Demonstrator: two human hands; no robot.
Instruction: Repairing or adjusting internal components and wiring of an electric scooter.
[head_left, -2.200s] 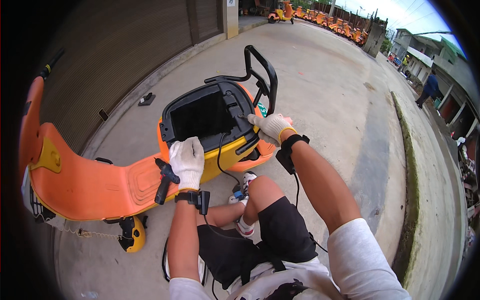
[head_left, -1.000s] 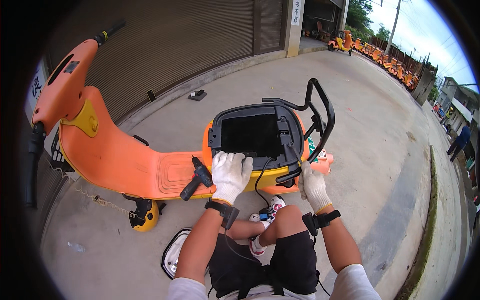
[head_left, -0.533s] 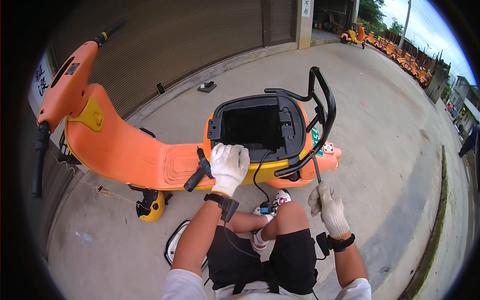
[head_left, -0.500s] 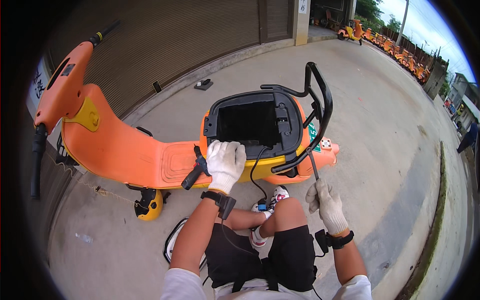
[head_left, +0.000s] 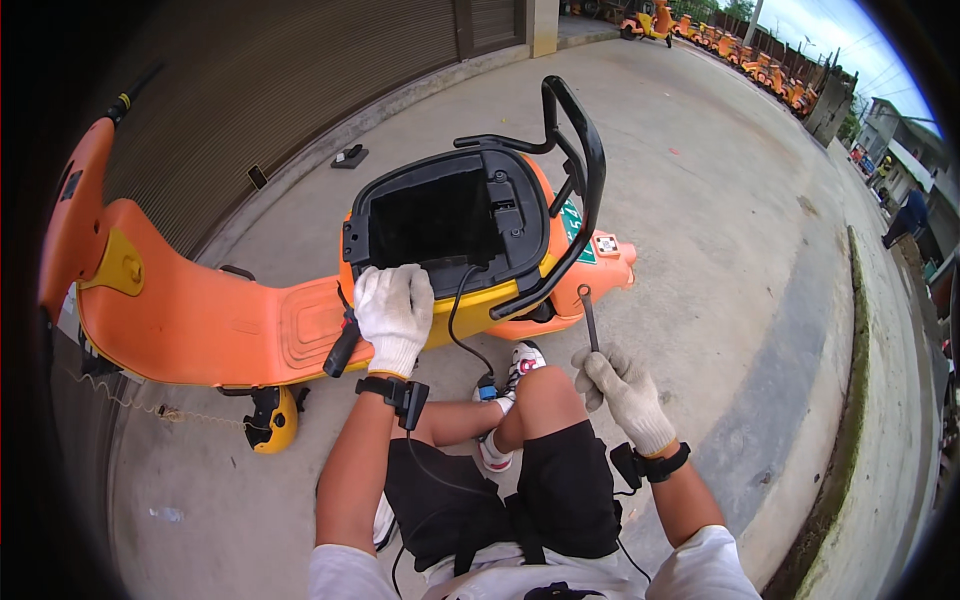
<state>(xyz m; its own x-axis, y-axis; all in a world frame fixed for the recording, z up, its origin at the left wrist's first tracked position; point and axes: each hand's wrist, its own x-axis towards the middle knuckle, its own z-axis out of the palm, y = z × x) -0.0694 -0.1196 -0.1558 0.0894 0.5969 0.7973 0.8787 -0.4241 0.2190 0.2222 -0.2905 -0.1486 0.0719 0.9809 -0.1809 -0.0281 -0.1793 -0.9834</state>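
Note:
An orange and yellow electric scooter [head_left: 225, 325] stands side-on before me, its dark storage compartment [head_left: 437, 217] open. My left hand [head_left: 392, 312], in a white knit glove, curls over the compartment's near front rim, with fingertips hidden. Beside it, a black and red power drill [head_left: 343, 347] is partly covered by the hand. In my gloved right hand [head_left: 625, 395] is a dark wrench [head_left: 590, 322], pinched near its lower end, its ring end up near the scooter's tail. A black cable [head_left: 454, 318] hangs from the compartment down to a blue connector [head_left: 487, 389] by my shoe.
A black grab rail [head_left: 590, 180] rises over the scooter's rear. A yellow helmet [head_left: 275, 420] sits below the footboard. Near the shutter [head_left: 330, 70], a phone [head_left: 257, 177] and a small dark object [head_left: 350, 157] lie on the ground. Other orange scooters [head_left: 740, 60] are lined up far away.
The whole view has shifted, putting the scooter further left and higher. The wrench stands more upright and apart from the grab rail. My left hand stays at the rim.

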